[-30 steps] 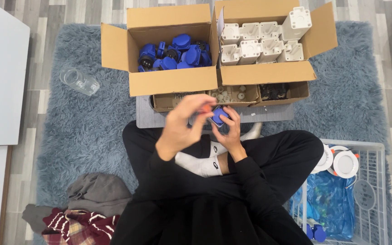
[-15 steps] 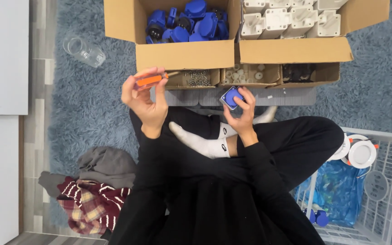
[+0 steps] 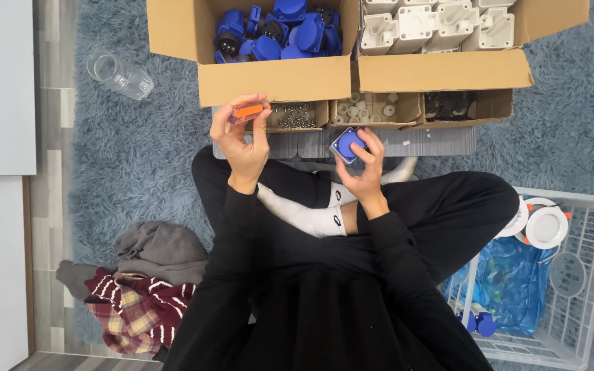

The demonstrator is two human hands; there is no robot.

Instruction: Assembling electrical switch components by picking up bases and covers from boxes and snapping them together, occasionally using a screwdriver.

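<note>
1. my left hand is raised, its fingers pinched around a small orange-handled tool, held level just below the front wall of the box of blue parts.
2. my right hand is curled around a blue socket cover, thumb and fingers pressing its edges, near the left hand but apart from it.
3. just past both hands sits a row of small trays with screws and little white pieces.
4. beyond my right hand is a box of white housings.
5. far right of my right hand stands a white wire basket; left of my left hand lie a clear jar and a heap of clothes on the blue rug.
</note>
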